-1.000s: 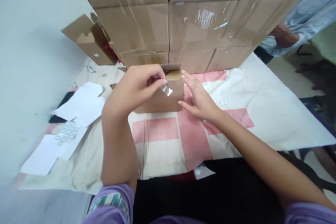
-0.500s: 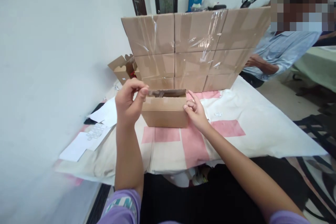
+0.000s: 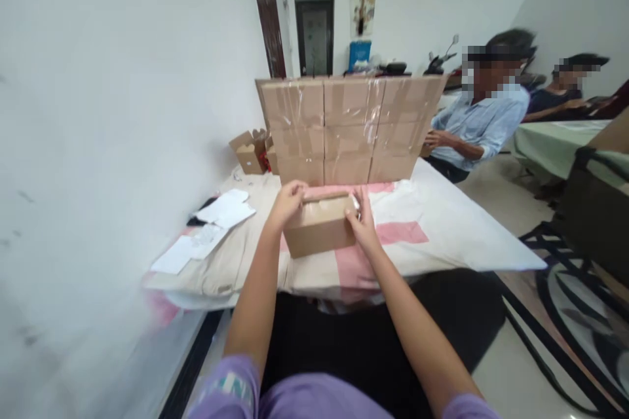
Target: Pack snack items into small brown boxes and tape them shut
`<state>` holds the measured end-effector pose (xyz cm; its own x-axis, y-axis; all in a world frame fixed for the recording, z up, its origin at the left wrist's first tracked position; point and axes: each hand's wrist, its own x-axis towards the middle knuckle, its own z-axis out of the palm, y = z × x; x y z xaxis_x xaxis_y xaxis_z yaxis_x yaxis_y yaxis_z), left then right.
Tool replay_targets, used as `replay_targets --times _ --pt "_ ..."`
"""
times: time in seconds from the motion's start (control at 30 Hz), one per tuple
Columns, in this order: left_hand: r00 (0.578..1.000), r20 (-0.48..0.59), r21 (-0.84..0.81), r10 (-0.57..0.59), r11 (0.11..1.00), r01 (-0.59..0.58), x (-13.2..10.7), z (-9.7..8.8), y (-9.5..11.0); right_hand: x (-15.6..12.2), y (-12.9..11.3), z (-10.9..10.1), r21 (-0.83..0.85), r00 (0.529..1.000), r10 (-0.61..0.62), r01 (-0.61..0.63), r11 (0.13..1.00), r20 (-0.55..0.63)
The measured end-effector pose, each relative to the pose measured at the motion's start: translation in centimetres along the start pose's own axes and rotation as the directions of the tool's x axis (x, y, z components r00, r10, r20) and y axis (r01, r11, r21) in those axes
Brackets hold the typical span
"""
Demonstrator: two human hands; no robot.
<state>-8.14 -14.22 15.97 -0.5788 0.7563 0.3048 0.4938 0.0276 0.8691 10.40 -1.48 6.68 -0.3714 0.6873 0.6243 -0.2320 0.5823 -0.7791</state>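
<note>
A small brown cardboard box (image 3: pixel 320 236) stands upright on the cloth-covered table in front of me, turned slightly. My left hand (image 3: pixel 289 204) is closed on its upper left corner, fingers curled at the top. At the opposite end, my right hand (image 3: pixel 362 221) grips the right side, thumb on the near face and fingers behind the edge. A narrow strip of cardboard rises along the top's far edge between the hands. The inside of the box is hidden.
Behind it stands a wall of taped cardboard boxes (image 3: pixel 348 134). An open carton (image 3: pixel 248 156) sits at the back left, and white papers (image 3: pixel 223 207) lie on the tablecloth (image 3: pixel 457 229). A person in a light blue shirt (image 3: pixel 484 121) is at the right; another sits farther back.
My view has tilted up and drawn back. My left hand has come down onto the box's upper left corner. The gap in the box's top no longer shows.
</note>
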Motion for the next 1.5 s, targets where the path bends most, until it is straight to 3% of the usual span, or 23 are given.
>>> replay_targets --times 0.13,0.33,0.43,0.57,0.73,1.5 --pt "0.995 -0.07 0.11 0.077 0.991 -0.069 -1.1 1.6 -1.2 -0.6 2.1 -0.8 0.053 1.0 0.003 -0.004 0.999 0.015" --pt "0.979 0.064 0.121 0.193 0.972 -0.2 1.7 2.4 -3.0 -0.8 6.1 -0.8 -0.069 0.999 -0.045 0.045 0.997 -0.009" --pt "0.984 0.067 0.115 0.166 0.978 -0.173 1.3 2.7 -3.1 -1.2 5.8 -0.8 -0.102 0.997 -0.073 0.073 0.992 0.0" --pt "0.995 -0.021 0.136 0.093 0.987 -0.089 -0.2 2.7 -2.9 -1.3 4.8 -0.6 -0.113 0.996 -0.093 0.094 0.989 0.009" --pt "0.999 -0.021 0.119 0.047 0.992 -0.044 -1.2 2.4 -2.3 -1.2 4.3 -0.4 -0.114 0.996 -0.089 0.089 0.99 0.01" --pt "0.999 -0.013 0.099 0.041 0.994 -0.04 -1.2 2.1 -2.0 -1.3 3.7 0.1 -0.096 0.997 -0.076 0.076 0.992 0.005"
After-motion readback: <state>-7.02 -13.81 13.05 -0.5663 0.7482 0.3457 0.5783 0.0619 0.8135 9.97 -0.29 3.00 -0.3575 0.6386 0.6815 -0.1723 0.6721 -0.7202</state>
